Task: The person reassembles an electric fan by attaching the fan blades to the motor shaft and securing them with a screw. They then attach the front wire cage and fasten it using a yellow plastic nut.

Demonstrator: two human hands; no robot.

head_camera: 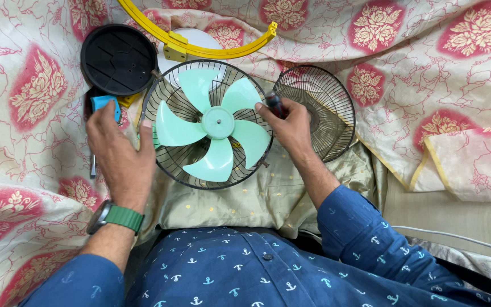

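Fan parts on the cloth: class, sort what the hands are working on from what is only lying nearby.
In hand:
left hand on the rear grille
green fan blade
right hand gripping a dark-handled tool

Lying about:
loose front grille
black round base
yellow curved bracket
blue object

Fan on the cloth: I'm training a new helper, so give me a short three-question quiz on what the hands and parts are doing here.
1. True or false: the fan blade sits inside a wire guard.
2. Which hand grips a dark tool handle: A) left hand, B) right hand?
3. Where does the second guard lie relative to the blade?

Key
1. True; the mint-green blade sits within the guard's black wires.
2. B; the left hand rests at the guard's left rim.
3. To its right, lying on the cloth, behind the right hand.
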